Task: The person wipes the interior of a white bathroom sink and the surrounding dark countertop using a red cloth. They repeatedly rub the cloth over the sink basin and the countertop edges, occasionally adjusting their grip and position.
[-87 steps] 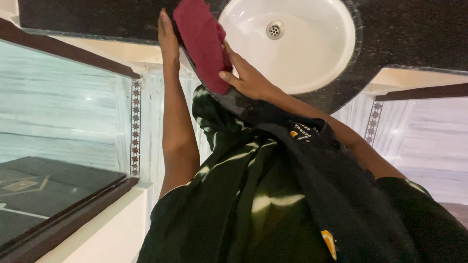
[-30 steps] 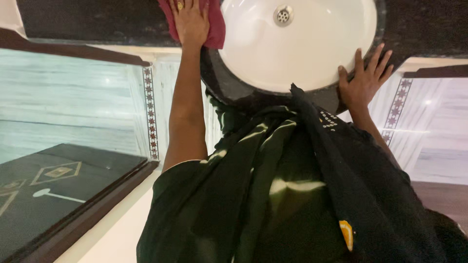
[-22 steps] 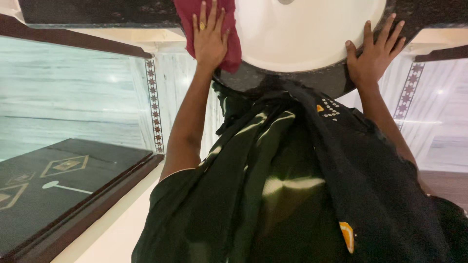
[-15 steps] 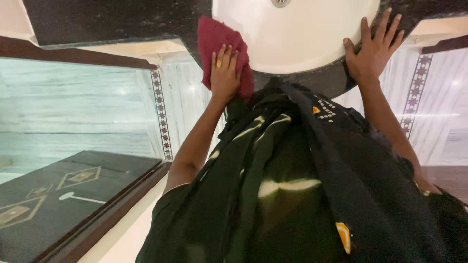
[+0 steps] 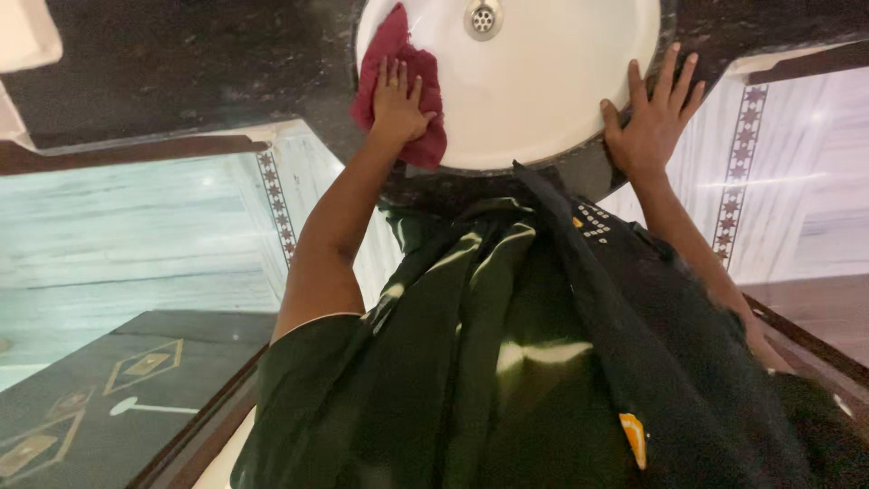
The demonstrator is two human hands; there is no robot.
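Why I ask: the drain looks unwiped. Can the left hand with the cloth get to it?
Probably yes: the left hand presses the red cloth on the basin's rim, and bare white basin lies open toward the drain.

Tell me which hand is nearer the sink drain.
Left. The left hand presses the red cloth on the basin's left rim, close beside the drain; the right hand rests flat on the basin's right rim, farther away.
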